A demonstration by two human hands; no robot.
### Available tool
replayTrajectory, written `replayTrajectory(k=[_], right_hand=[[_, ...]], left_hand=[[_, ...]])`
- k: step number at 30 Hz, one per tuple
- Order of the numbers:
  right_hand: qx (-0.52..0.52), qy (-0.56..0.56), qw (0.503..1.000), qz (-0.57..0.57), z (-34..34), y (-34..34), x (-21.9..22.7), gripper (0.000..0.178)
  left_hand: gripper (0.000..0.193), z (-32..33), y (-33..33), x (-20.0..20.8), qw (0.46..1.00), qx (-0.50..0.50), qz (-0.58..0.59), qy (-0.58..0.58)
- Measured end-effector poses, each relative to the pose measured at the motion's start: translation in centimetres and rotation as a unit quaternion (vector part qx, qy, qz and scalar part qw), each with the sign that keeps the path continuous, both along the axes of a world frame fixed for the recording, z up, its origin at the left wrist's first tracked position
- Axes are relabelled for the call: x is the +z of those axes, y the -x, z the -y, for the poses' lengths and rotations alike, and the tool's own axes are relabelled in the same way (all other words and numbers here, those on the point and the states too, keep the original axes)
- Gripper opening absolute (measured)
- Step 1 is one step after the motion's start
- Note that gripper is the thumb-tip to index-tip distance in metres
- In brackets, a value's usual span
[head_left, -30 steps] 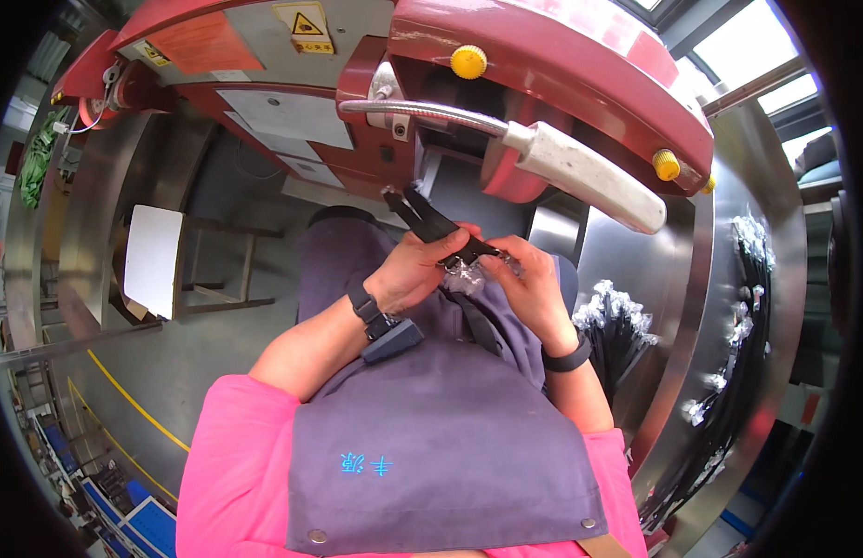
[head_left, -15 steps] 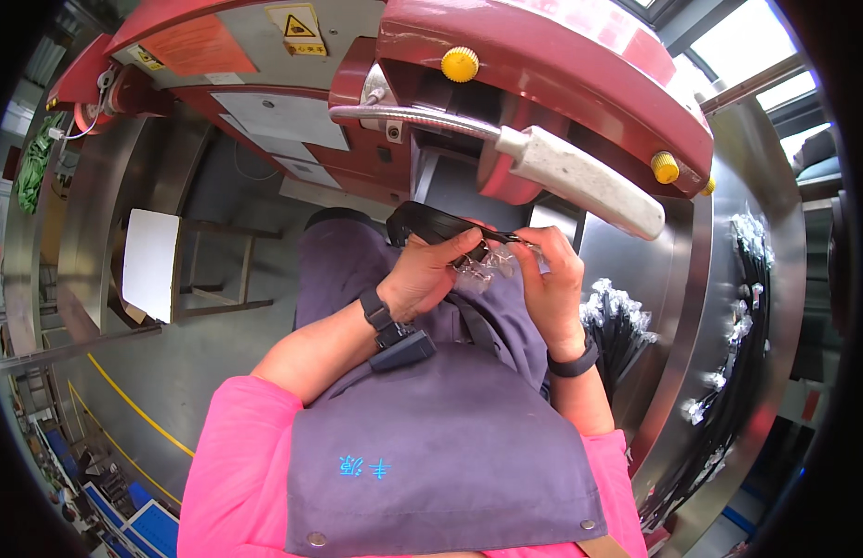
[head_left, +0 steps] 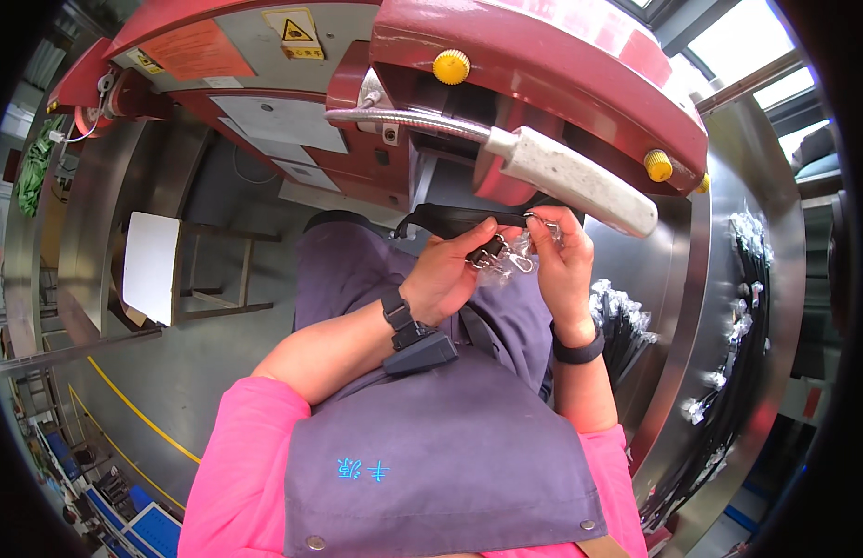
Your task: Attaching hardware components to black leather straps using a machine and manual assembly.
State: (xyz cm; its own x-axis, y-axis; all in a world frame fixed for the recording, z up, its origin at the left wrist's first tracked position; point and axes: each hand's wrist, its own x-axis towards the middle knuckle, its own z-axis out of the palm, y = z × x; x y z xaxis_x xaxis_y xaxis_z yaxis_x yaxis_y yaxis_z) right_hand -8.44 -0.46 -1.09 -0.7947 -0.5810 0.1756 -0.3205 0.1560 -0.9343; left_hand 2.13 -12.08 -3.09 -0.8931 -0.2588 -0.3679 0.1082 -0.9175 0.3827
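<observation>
1 red machine (head_left: 543, 46) stood before the person. To its right, and nearer the person, lay long black straps (head_left: 749, 358). Close by the machine's near side was black strapping (head_left: 454, 220). The left hand (head_left: 441, 277) clasped it between thumb and fingers; the right hand (head_left: 563, 270) pinched its right end, fingertips nearly together. Between the 2 hands hung a small metal clasp (head_left: 521, 264).

A red machine (head_left: 534, 60) spans the top, with yellow knobs (head_left: 451, 66) along its front and a pale cylindrical handle (head_left: 580, 181) beneath, joined to a metal hose (head_left: 413, 118). An orange sheet (head_left: 197, 50) and a triangular warning sticker (head_left: 296, 33) sit on its gray panel (head_left: 346, 28). Farther left, a white board (head_left: 152, 268) stands beside a stool-like frame (head_left: 243, 267). Yellow lines (head_left: 144, 411) cross the floor (head_left: 236, 372); bright windows (head_left: 740, 39) show upper right.
</observation>
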Motion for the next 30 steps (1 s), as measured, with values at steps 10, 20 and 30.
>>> replayTrajectory(k=[10, 20, 30], right_hand=[[0.063, -0.038, 0.997, 0.036, -0.1, 2.7, 0.5, 0.016], [0.086, -0.043, 0.991, 0.093, 0.3, 3.9, -0.2, 0.013], [0.105, -0.057, 0.985, 0.121, 0.6, 4.5, -0.5, 0.011]], left_hand=[[0.026, -0.6, 0.5, 0.0, 0.999, 0.013, -0.031, -0.027], [0.029, -0.5, 0.5, -0.3, 0.999, 0.007, -0.021, -0.039], [0.03, -0.3, 0.6, -0.7, 0.999, 0.007, -0.026, -0.042]])
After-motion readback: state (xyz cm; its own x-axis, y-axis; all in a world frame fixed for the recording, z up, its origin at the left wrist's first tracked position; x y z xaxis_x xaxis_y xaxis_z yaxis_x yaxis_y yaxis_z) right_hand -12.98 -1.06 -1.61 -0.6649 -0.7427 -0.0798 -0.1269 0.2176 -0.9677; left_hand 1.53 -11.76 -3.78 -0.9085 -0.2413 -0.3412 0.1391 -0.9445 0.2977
